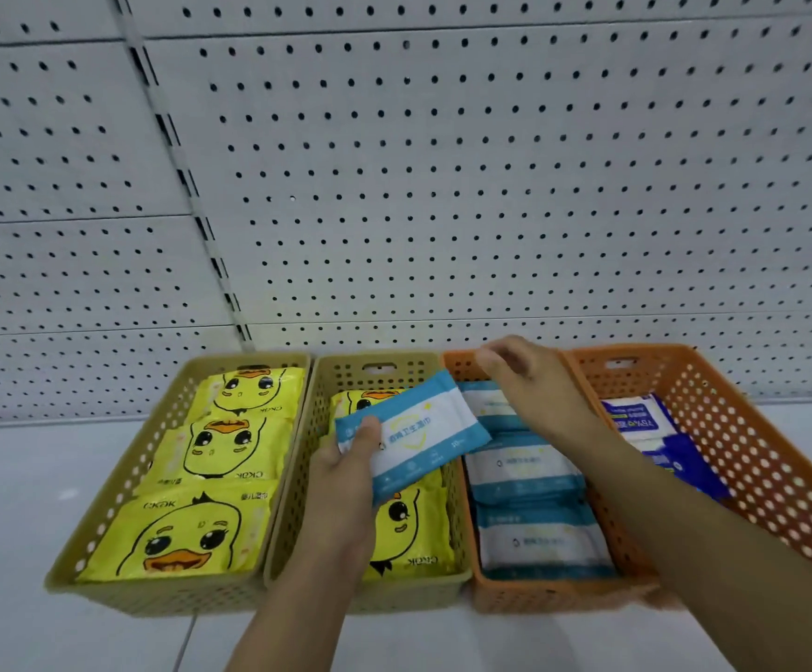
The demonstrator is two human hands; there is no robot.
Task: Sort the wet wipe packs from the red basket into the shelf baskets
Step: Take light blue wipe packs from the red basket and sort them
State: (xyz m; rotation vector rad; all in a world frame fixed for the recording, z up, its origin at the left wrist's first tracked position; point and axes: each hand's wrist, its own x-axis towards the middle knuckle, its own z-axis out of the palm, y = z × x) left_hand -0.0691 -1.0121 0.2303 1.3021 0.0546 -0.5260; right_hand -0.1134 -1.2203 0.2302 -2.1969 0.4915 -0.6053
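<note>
My left hand [345,470] grips a light-blue and white wipe pack [413,436] by its near left corner, held tilted above the second beige basket [292,502]. My right hand [530,380] hovers over the far end of the first orange basket [500,594], fingers loosely bent and holding nothing. That orange basket holds a row of matching blue-white packs [534,535]. Both beige baskets carry yellow duck packs [186,535]. The far-right orange basket [752,458] holds dark-blue and white packs [646,419]. No red basket is in view.
The four baskets stand side by side on a white shelf [16,502] against a grey pegboard wall [442,186]. The leftmost beige basket [103,521] is full along its length. The shelf front edge lies just below the baskets.
</note>
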